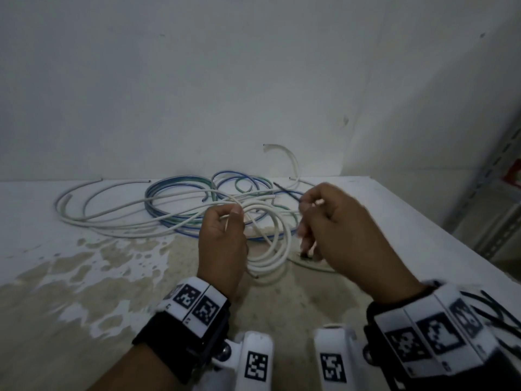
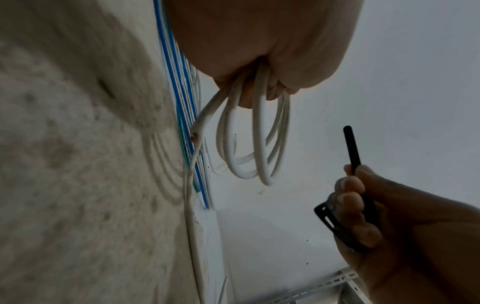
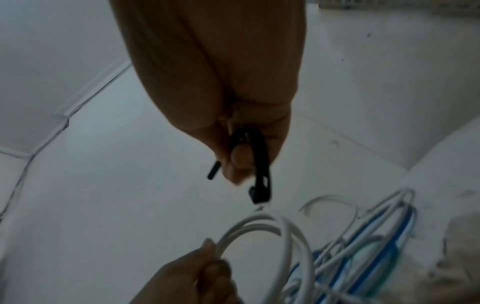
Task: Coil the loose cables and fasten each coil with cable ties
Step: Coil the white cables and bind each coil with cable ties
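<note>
My left hand [image 1: 222,235] grips a coil of white cable [image 1: 275,249] above the table; in the left wrist view the coil's loops [image 2: 259,144] hang from the closed fingers, and in the right wrist view the white coil [image 3: 272,228] shows too. My right hand [image 1: 332,227] is just right of the coil and holds a black cable tie [image 3: 259,164], bent round its fingers; the black tie [image 2: 350,150] sticks up from the fist. Loose white, blue and green cables [image 1: 180,204] lie tangled behind the hands.
The white table [image 1: 84,277] has a worn, stained patch in front. A white wall stands close behind the cables. A metal shelf frame [image 1: 490,198] is off the table's right edge. Black straps [image 1: 496,309] lie by my right wrist.
</note>
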